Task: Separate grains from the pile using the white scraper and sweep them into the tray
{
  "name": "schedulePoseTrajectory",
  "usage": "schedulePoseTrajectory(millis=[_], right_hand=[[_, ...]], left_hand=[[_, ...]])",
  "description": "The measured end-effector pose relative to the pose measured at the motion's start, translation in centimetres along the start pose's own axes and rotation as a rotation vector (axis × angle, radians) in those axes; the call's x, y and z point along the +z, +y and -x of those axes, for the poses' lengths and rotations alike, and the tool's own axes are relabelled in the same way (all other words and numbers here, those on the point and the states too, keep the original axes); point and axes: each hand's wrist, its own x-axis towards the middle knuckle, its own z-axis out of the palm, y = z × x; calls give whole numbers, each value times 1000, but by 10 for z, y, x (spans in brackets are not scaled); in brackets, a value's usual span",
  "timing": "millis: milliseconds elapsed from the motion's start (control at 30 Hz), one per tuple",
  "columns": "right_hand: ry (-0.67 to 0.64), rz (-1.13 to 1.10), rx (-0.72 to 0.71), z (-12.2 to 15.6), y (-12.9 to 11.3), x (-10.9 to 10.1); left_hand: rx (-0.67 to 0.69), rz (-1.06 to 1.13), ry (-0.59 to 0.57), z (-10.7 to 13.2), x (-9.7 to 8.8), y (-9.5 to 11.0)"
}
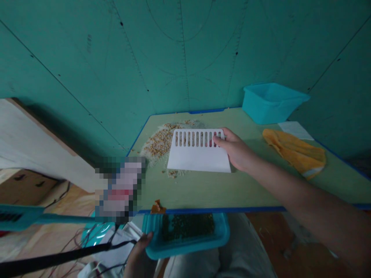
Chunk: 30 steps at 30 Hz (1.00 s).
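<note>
My right hand (233, 148) grips the right edge of a white slotted plastic scraper (199, 159), thumb on its face beside the row of slots. The scraper is held over the tabletop and partly covers a spread of yellow kernels and pale grains (158, 144). A few more grains show below its lower left corner. Below the table's front edge, my left hand (140, 253) is closed on the left rim of a teal plastic bin (188, 251). Small dark green pieces (188, 227) lie in that bin. The fingers under its rim are hidden.
The pale green table (249, 193) has a blue edge. An orange cloth (295, 152), a white sheet (297, 130) and another teal bin (269, 104) stand on its right side. An orange-brown scrap (158, 207) lies at the front edge. A black strap (66, 253) crosses the lower left.
</note>
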Motion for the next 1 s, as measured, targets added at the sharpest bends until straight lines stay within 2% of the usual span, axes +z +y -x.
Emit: schedulePoseTrajectory(millis=[167,267,433,700,800,900,1000], right_hand=[[-25,6,33,1,2,1],[-35,-8,70,2,0,1],[-31,-11,49,0,2,1],[-77,-10,59,1,9,3],[-84,-31,89,3,8,4],[-87,-51,113,5,6,5],[-91,-58,129,5,6,5]], left_hand=[[-13,41,-33,3,9,2],[-16,75,-40,2,5,-1],[-1,58,-17,-1,-4,-4],[-12,130,-10,-2,-3,-6],[-16,168,-84,-2,-2,-6],[-85,140,-174,0,2,-3],[-99,105,-180,2,5,-2]])
